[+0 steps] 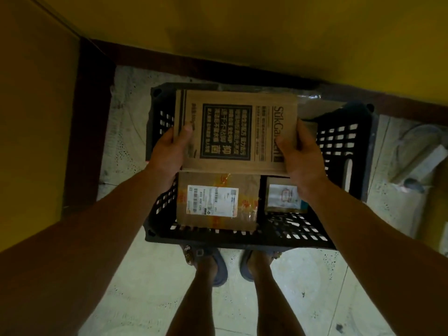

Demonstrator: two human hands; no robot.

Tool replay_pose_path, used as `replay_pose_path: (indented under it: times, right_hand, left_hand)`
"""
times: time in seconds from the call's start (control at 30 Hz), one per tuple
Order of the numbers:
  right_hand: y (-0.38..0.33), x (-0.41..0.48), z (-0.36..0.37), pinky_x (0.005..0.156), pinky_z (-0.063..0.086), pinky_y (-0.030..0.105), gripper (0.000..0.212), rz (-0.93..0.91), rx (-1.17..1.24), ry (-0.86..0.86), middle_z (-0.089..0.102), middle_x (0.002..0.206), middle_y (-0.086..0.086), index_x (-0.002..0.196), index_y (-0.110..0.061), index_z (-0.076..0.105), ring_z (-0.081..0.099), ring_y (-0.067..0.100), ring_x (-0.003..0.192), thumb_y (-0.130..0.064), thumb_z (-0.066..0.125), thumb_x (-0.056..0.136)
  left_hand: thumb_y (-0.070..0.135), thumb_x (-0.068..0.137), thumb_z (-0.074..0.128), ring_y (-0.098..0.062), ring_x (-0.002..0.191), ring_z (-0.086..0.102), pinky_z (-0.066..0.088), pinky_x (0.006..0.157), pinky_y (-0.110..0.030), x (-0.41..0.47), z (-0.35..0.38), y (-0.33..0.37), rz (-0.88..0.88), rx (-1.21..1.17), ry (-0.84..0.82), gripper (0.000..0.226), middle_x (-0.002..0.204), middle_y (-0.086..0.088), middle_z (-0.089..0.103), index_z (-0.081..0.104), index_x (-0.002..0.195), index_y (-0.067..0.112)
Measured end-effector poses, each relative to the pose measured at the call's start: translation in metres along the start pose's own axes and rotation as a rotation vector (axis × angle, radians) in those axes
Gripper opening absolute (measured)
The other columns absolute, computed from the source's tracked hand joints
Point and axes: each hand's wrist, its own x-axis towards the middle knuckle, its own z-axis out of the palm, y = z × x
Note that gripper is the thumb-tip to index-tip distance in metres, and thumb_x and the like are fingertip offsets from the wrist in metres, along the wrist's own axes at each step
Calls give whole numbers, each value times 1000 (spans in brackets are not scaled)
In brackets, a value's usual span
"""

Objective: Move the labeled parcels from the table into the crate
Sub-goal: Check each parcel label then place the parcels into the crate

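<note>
Parcel: flat printed cardboard box, held level over the crate, above its far half.
L hand: clamped on parcel's left edge, thumb on top.
R hand: same, right edge.
Handling: prob light, stiff; edge grip suits.
In crate: labeled box, smaller one beside it.

You're standing in what looks like a plain home room: yellow walls, a dark brown skirting board, a speckled terrazzo floor, your feet in sandals.
</note>
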Motion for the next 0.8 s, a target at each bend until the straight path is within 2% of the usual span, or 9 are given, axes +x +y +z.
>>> replay_pose_path:
  times: [0.13,0.2,0.27,0.37,0.43,0.5,0.6,0.7,0.8]
  right_hand:
    - [10,-10,-3,90,54,29,43,-106,70,29,60,127,-10,137,-33,47,60,6,114,-19,53,97]
    - [15,-17,-4,90,53,29,43,-135,86,29,60,128,-8,136,-32,46,59,7,116,-18,55,97]
    - [19,-19,-3,88,54,32,49,-48,153,-13,61,128,-4,138,-29,45,61,11,114,-21,62,92]
    - [19,-16,-3,75,51,28,54,139,211,-68,64,120,-10,134,-36,46,63,10,107,-29,69,85]
    - [19,-15,-5,76,54,32,49,164,231,-58,66,119,-10,130,-37,50,64,11,105,-28,69,86]
    - [23,-23,-12,87,55,40,49,150,269,-8,66,121,-8,131,-35,51,65,13,108,-26,69,86]
    - [36,-49,-32,95,51,48,61,148,333,68,64,126,-8,137,-35,46,62,17,115,-28,72,82]
    - [55,-77,-52,95,49,46,69,246,378,106,64,124,-12,137,-37,45,60,16,117,-34,74,75]
    - [73,-100,-67,81,53,38,45,475,338,-2,71,112,-9,120,-34,57,67,15,105,-36,69,78]
  left_hand:
    - [48,97,50,-8,108,67,54,88,-32,-6,-1,-11,108,-1,-24,44,122,7,69,52,137,30]
    - [49,96,50,1,107,65,54,82,-20,-12,-7,-16,138,60,-101,46,124,11,67,47,140,34]
    - [56,88,54,16,97,62,48,75,-12,-18,-11,-20,99,174,-188,57,119,21,64,42,141,39]
    - [66,78,52,26,78,57,37,72,-14,-24,-9,-20,20,244,-231,65,106,29,59,43,138,42]
    - [67,78,52,24,78,58,37,71,-14,-26,-4,-17,40,247,-181,51,102,28,61,50,126,48]
    - [67,80,54,16,89,61,43,76,-18,-32,2,-15,83,242,-140,44,108,24,65,53,120,51]
    - [58,85,58,3,102,65,51,81,-22,-47,16,-12,156,232,-157,32,112,24,67,54,117,60]
    - [42,92,61,10,105,61,51,78,-7,-53,43,-1,241,265,-242,37,115,27,66,52,126,55]
    - [37,93,63,5,105,63,53,92,-21,-42,74,12,284,333,-313,40,116,20,67,53,129,51]
